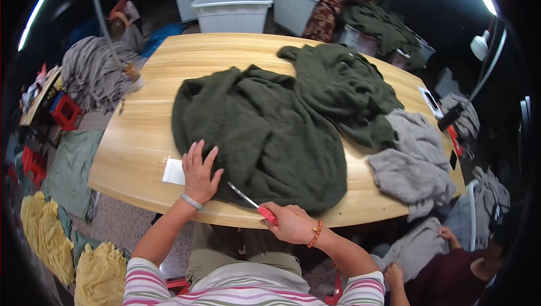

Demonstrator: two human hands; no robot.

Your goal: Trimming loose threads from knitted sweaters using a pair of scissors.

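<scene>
1. The left hand (pixel 200 177) has its fingers spread by the near left edge of the big green knit (pixel 259 131), beside a white paper (pixel 174 172)
2. The big green knit lies creased mid-table (pixel 135 137); I think its work is not done
3. The right hand (pixel 295 223) is closed around a red-handled tool (pixel 267 214)
4. Another green knit (pixel 346 89) and a grey knit (pixel 414 156) lie heaped farther right; I cannot tell if they are done or left

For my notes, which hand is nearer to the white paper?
The left hand: it lies just right of the white paper. The right hand is farther right, holding a red-handled tool.
</scene>
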